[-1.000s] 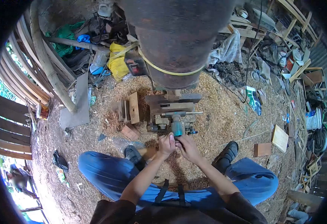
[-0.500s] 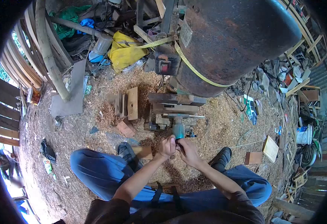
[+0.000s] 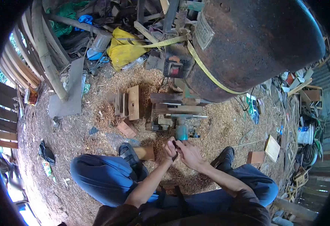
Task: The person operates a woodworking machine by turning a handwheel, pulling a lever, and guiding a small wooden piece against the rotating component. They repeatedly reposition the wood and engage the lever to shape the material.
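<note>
A metal vise (image 3: 178,110) with jaws crosswise stands on the ground before me, below a large rusty machine body (image 3: 248,45). Its green cylindrical part (image 3: 182,132) points toward me. At the near end of this part, my left hand (image 3: 169,149) is closed on a small dark handle, most of which the fingers hide. My right hand (image 3: 189,153) lies close beside it, fingers curled around the same handle. A black knob (image 3: 195,135) sticks out to the right of the green part.
Wooden blocks (image 3: 133,103) stand left of the vise, and a reddish block (image 3: 127,128) lies nearer. More blocks (image 3: 255,157) lie at right. Wood shavings cover the ground. A yellow strap (image 3: 204,73) wraps the machine, beside a red switch (image 3: 175,70).
The view has shifted slightly, so the machine body appears farther right and lower. My right hand has turned, its back now showing more. Both hands stay at the green part's end.
</note>
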Motion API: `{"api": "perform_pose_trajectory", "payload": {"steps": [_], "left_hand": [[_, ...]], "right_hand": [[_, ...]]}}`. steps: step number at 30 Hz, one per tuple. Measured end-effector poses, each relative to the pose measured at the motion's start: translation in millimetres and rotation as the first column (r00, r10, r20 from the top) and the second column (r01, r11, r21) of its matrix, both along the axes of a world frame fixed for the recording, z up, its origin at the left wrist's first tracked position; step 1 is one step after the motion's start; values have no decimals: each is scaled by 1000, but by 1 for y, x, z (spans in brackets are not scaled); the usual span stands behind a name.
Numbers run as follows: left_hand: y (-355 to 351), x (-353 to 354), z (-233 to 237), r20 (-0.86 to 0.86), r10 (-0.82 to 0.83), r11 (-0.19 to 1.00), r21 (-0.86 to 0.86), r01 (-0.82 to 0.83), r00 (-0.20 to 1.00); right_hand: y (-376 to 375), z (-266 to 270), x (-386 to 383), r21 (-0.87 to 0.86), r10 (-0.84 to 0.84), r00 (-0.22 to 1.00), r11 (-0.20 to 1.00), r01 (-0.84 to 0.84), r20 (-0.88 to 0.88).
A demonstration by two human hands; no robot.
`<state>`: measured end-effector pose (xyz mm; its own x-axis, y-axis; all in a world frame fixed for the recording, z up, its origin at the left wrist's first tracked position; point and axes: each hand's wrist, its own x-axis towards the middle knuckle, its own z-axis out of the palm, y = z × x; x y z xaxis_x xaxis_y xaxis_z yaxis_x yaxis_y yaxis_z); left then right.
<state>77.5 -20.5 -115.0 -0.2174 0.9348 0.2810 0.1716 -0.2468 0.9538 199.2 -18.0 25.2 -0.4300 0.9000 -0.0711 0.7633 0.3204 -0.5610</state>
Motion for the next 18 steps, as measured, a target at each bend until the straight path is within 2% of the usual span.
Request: {"api": "perform_pose_trajectory", "payload": {"steps": [1,3,4,6,7,8,10,11,12,14,15,16,18], "left_hand": [[3,3,2,3,-6,1000,8,6,1000],[-6,12,7,274,86,991,-118,-55,958],[-8,10,6,272,72,993,-113,-42,960],[-11,9,15,230,56,968,-252,4,972],[-12,2,25,118,-10,967,-252,40,993],[-8,0,23,113,-12,972,-232,38,994],[-5,3,5,199,10,993,-115,13,980],[-3,-6,-23,321,-131,977,-120,177,938],[-6,-9,-17,315,-150,976,-104,191,937],[-3,-12,10,182,-141,940,-283,189,973],[-5,-18,44,157,-167,916,-340,212,973],[-2,-21,67,135,-174,923,-322,209,976],[3,-29,107,-163,-96,994,-71,86,982]], "right_hand": [[3,-1,-3,8,-6,1000,1000,6,3],[0,-3,-8,71,16,996,997,-22,87],[0,-4,-11,77,3,996,997,-9,85],[0,-2,-11,41,7,994,999,-11,110],[-3,-8,-9,51,3,994,999,-8,106],[-1,-15,-6,62,23,997,998,-28,78],[-2,-21,0,88,25,998,996,-29,49],[-2,-18,0,142,21,999,990,-24,25],[-4,-17,1,196,21,1000,980,-22,3],[-8,-17,5,210,6,1000,978,-5,-3],[-10,-13,5,242,-34,996,969,52,-79],[-8,-8,4,264,-69,984,958,111,-163],[8,23,14,352,-85,978,924,148,-189]]}}
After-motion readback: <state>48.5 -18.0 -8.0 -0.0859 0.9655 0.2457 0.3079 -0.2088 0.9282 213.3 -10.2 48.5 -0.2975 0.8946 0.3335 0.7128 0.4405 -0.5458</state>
